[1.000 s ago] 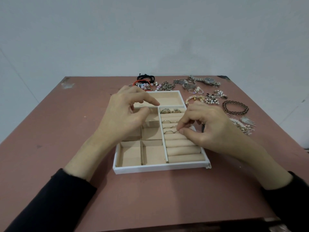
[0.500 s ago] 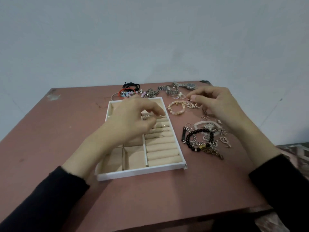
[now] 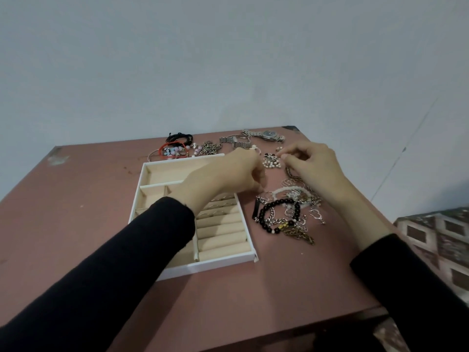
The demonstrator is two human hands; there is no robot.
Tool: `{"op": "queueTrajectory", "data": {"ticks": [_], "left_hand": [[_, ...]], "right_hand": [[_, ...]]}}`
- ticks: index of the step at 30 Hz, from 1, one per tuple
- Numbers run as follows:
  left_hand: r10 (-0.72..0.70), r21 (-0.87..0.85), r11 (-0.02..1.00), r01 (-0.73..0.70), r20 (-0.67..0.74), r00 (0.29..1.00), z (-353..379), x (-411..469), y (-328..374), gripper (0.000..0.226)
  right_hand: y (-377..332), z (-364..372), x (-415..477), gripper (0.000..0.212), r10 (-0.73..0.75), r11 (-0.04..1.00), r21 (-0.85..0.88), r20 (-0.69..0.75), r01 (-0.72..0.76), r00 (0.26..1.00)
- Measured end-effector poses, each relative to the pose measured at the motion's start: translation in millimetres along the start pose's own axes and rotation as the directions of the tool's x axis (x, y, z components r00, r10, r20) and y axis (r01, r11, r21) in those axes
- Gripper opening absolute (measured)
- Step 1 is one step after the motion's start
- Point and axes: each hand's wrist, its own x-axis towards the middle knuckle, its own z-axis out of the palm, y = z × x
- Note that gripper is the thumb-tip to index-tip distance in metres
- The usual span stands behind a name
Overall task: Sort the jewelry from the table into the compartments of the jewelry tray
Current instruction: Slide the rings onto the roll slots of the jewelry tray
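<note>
The white jewelry tray (image 3: 215, 264) with beige lining lies left of centre on the reddish table; several rings (image 3: 218, 207) sit in its ring rolls. My left hand (image 3: 228, 176) reaches over the tray's far right corner with curled fingers, and its fingertips are hidden. My right hand (image 3: 313, 168) hovers over the loose jewelry to the right of the tray. Its thumb and forefinger pinch the right edge of a black-flower-and-pearl piece (image 3: 271, 160). A black bead bracelet (image 3: 266, 219) and a white bead bracelet (image 3: 281, 191) lie in a tangle of chains near my right wrist.
Along the table's far edge lie a silver watch (image 3: 269, 134), a metal watch band (image 3: 232, 141), a red cord bracelet (image 3: 165, 151) and black cords (image 3: 180, 137). A patterned cloth (image 3: 436, 237) shows past the right table edge. A wall stands close behind.
My right hand left the ring rolls and moved to the loose jewelry right of the tray. My left hand moved right across the tray's far corner. The view swung right.
</note>
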Motion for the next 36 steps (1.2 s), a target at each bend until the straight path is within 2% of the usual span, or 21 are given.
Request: {"op": "queueTrajectory", "data": {"ticks": [6, 8, 12, 18, 24, 28, 31, 36], "left_hand": [[-0.031, 0.069, 0.997, 0.031, 0.006, 0.999, 1.2, 4.6, 0.6, 0.009], [-0.032, 0.102, 0.994, 0.035, -0.027, 0.999, 2.3, 6.8, 0.2, 0.003], [-0.050, 0.096, 0.994, 0.059, -0.088, 0.995, 5.2, 10.6, -2.3, 0.009], [-0.038, 0.012, 0.999, 0.037, 0.028, 0.999, -0.7, 8.9, -2.2, 0.017], [-0.066, -0.023, 0.997, 0.067, 0.053, 0.996, -1.4, 10.5, 0.0, 0.015], [-0.049, 0.000, 0.999, 0.049, -0.014, 0.999, 2.6, 8.9, -0.2, 0.022], [-0.043, 0.006, 0.999, 0.044, -0.062, 0.997, 4.8, 7.4, -1.2, 0.020], [-0.035, -0.070, 0.997, 0.022, -0.188, 0.982, -4.0, 3.0, -7.1, 0.012]], "right_hand": [[-1.0, 0.1, -1.2, 0.013, -0.001, 1.000, -0.001, 0.013, 0.001, 1.000], [-0.3, 0.5, -0.8, 0.014, -0.007, 1.000, -0.007, 0.011, 0.007, 1.000], [1.1, 1.0, -0.8, 0.014, -0.020, 1.000, -0.020, 0.019, 0.021, 1.000], [0.5, 0.9, -0.4, 0.014, -0.042, 0.997, -0.057, 0.038, 0.044, 0.998], [-2.2, -1.0, -4.8, 0.009, -0.055, 0.993, -0.096, 0.126, 0.068, 0.990], [-6.5, -3.4, -7.8, 0.014, -0.116, 0.928, -0.313, 0.271, 0.201, 0.956], [-8.5, -2.5, -8.3, 0.027, -0.118, 0.904, -0.350, 0.347, 0.245, 0.931], [-6.8, 3.1, -9.7, 0.025, -0.102, 0.864, -0.418, 0.404, 0.283, 0.909]]}}
